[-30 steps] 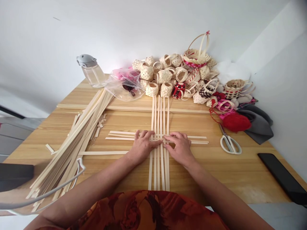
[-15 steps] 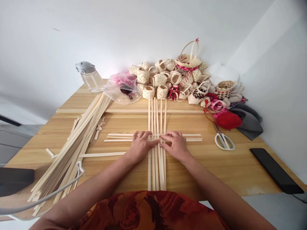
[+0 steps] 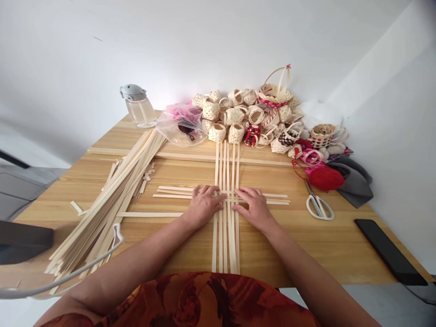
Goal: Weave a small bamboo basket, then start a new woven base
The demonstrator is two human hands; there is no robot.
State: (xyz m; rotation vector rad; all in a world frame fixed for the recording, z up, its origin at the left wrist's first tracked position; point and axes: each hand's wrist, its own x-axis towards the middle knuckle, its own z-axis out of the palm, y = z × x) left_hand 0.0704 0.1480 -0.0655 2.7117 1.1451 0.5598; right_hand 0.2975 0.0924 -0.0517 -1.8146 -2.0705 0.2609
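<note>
Flat pale wooden strips cross in a woven grid on the table; several upright strips (image 3: 225,245) run toward my body, and a few crosswise strips (image 3: 172,196) pass under my hands. My left hand (image 3: 203,204) rests on the left side of the crossing, its fingers bent and slightly apart, fingertips touching the strips. On the right side, my right hand (image 3: 254,205) has its thumb and index finger spread, with the tips on the strips. The middle of the weave shows between both hands; its sides are partly covered by fingers.
A pile of long strips (image 3: 112,200) lies left, with one loose strip (image 3: 150,214) beside it. Small woven baskets (image 3: 235,116) crowd the back, near a bottle (image 3: 139,109) and plastic bag (image 3: 177,134). Scissors (image 3: 319,206), red yarn (image 3: 326,177) and a phone (image 3: 388,250) sit right.
The camera view has shifted slightly. My left fingertips have shifted a little over the weave, and my right thumb and index finger stay spread at its right side.
</note>
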